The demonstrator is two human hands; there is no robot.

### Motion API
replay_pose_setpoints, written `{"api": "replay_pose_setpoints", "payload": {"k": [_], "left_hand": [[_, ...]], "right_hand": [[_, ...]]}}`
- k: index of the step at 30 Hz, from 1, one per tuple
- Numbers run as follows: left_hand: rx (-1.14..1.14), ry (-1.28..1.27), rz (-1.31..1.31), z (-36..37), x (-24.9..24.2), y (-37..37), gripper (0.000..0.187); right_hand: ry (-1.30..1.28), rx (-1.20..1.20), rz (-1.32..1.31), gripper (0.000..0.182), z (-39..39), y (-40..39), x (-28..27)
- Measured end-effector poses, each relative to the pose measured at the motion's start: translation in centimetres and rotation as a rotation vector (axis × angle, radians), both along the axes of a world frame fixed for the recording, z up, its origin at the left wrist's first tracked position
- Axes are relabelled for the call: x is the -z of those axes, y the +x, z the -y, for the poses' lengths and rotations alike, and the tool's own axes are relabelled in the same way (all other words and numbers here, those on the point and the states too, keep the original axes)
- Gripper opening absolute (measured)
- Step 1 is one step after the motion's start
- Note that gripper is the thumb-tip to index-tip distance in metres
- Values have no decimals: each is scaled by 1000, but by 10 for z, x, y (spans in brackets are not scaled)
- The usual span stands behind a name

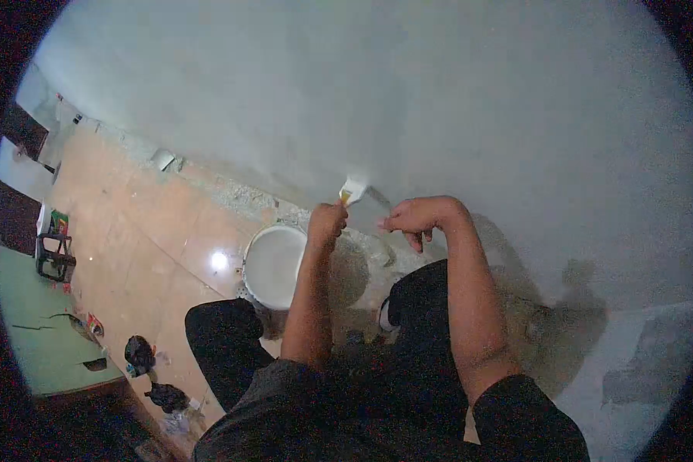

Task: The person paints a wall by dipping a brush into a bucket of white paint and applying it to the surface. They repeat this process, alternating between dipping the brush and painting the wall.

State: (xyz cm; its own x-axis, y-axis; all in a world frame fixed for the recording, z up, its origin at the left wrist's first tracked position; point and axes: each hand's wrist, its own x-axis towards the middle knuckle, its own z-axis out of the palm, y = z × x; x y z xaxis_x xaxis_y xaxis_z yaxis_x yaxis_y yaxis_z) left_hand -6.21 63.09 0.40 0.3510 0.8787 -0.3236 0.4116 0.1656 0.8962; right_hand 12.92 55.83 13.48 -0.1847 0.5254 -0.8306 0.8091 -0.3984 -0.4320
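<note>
My left hand (pixel 329 222) is closed around the yellow handle of a flat, white-headed tool (pixel 353 189). The tool resembles a paintbrush or scraper; which one is too small to tell. Its head is at the grey wall (pixel 346 85), by a pale wet-looking spot. To the right, my right hand (pixel 420 218) hangs bent at the wrist in front of the wall, fingers apart, with nothing visible in it. Below and left of my left hand stands a round white bucket (pixel 272 267) holding a whitish substance, its right side partly hidden by my left forearm.
Crumbled debris (pixel 246 197) lies along the foot of the wall. A small grey piece (pixel 162 159) rests there. On the tiled floor (pixel 142 239) are black plastic bags (pixel 139 355). A dark-framed object (pixel 55 257) stands at far left, near a green surface (pixel 46 323). My knees flank the bucket area.
</note>
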Motion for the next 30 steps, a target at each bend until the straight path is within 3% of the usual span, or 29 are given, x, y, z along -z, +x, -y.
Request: {"api": "replay_pose_setpoints", "payload": {"k": [1, 5, 8, 9, 12, 14, 15, 16, 17, 19, 20, 23, 25, 26, 27, 28, 29, 30], "left_hand": [[-125, -196, 62, 4, -34, 2, 39], [-136, -238, 223, 9, -98, -10, 37], [-107, -167, 304, 11, -116, -20, 36], [-80, -11, 181, 8, -98, -17, 36], [-45, 78, 100, 3, -33, -7, 39], [-92, -160, 373, 4, 29, 1, 40], [-91, -250, 425, 9, 38, 7, 41], [-101, -147, 279, 13, 55, 18, 41], [-74, -138, 300, 10, 78, 20, 40], [-40, -144, 326, 4, 162, 18, 39], [13, 106, 158, 0, 209, 15, 40], [97, 399, -167, 8, 242, 12, 42], [111, -83, -258, 10, 235, 14, 41], [110, -93, -256, 8, 254, 17, 41], [302, 168, -435, 1, 304, 18, 39], [493, 435, -606, 3, 269, 22, 37], [446, 258, -634, 9, 232, 16, 37], [440, 257, -631, 8, 236, 15, 37]], "right_hand": [[-2, -7, 10, 56, 0, -1, -1], [-9, 19, -22, 58, 3, -1, 0], [10, 0, 35, 61, 4, -2, -4], [12, 3, 32, 61, 7, 2, 0], [4, 8, 8, 62, 7, 10, 8], [6, 11, -9, 62, 9, 12, 8], [6, 30, 31, 62, 10, 13, 6], [-3, 34, 31, 62, 10, 15, 10], [-5, 13, -2, 61, 9, 18, 14], [-19, 1, -29, 61, 12, 20, 18], [-35, -1, -6, 61, 13, 17, 11], [-55, 1, -1, 60, 10, 19, 10], [-18, -22, -48, 59, 8, 20, 4], [-27, -24, -47, 59, 6, 20, 3], [-38, -19, -45, 59, 4, 19, 3], [-46, -17, -42, 58, 2, 18, 4], [-52, -22, -41, 58, 1, 17, 4], [-44, -19, -52, 58, 2, 14, 4]]}}
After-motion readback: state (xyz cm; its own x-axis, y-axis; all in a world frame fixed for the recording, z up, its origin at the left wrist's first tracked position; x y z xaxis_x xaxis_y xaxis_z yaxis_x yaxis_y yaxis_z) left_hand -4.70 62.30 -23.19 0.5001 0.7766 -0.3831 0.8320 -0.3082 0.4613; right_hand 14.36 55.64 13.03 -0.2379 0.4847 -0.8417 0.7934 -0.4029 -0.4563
